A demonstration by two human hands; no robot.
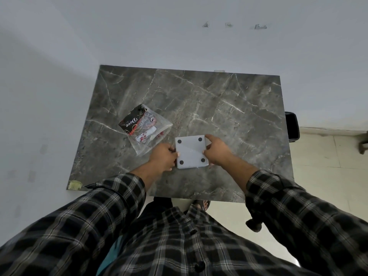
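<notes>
A white square slab (pixel 191 151) with a black round pad near each corner lies on the dark marble table (pixel 219 108). My left hand (pixel 164 155) grips its left edge with curled fingers. My right hand (pixel 216 150) holds its right edge, the forefinger stretched along the far right corner. A clear plastic bag (pixel 146 129) with a black and red "Dove" card and small parts lies just left of the slab, close to my left hand.
The table stands against a white wall at the far side and on the left. A black bin (pixel 291 126) stands on the floor past the table's right edge. A yellowish sticker (pixel 74 185) marks the near left corner.
</notes>
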